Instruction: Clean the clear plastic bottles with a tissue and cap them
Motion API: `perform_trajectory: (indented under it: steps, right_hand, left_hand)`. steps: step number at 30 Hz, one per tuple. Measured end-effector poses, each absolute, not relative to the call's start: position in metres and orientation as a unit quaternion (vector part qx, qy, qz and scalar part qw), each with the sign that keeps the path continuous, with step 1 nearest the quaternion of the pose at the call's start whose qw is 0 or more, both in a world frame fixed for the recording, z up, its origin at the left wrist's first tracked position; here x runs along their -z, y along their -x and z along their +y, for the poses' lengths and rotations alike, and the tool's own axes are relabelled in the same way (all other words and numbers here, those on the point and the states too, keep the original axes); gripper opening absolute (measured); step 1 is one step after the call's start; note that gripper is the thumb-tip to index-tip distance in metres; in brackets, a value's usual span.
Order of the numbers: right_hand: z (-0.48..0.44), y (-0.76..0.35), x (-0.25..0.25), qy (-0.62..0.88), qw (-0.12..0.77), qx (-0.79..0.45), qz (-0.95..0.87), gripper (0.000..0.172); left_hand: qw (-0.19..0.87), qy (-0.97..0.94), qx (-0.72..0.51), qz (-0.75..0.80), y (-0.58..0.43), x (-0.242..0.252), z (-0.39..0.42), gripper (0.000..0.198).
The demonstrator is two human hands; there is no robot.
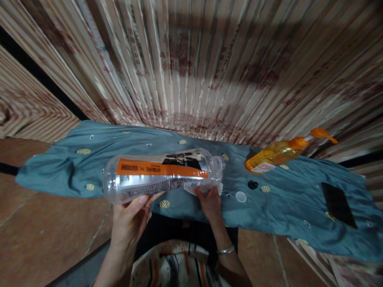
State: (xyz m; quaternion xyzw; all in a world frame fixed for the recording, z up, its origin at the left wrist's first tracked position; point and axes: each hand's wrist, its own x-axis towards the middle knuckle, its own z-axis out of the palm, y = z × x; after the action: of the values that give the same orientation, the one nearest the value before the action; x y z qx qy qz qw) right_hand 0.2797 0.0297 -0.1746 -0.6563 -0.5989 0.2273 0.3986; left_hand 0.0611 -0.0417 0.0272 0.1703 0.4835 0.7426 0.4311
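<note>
A large clear plastic bottle [161,173] with an orange and black label lies sideways in the air, its open neck pointing right. My left hand [130,223] cups its base end from below, fingers curled against it. My right hand [211,203] holds the neck end from below, pinching what looks like a white tissue [220,187] against the bottle. A white cap [241,196] lies on the blue cloth [60,171] just right of my right hand.
An orange pump bottle [278,155] lies on its side on the cloth at the right, with a small black round thing [253,184] near it. A black phone [338,205] rests far right. Striped curtain fabric [191,67] hangs behind. Brown floor lies at the left.
</note>
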Motion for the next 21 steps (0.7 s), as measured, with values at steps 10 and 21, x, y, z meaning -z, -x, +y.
perform_trajectory:
  steps: [10, 21]
  right_hand:
    - [0.029, -0.28, 0.177, 0.648, 0.402, -0.215, -0.61, 0.066]
    - [0.028, -0.279, 0.173, 0.655, 0.391, -0.231, -0.604, 0.068]
  left_hand:
    - [0.425, -0.18, -0.745, 0.481, -0.051, -0.018, -0.044, 0.091]
    - [0.393, -0.177, -0.758, 0.489, -0.068, -0.042, -0.036, 0.099]
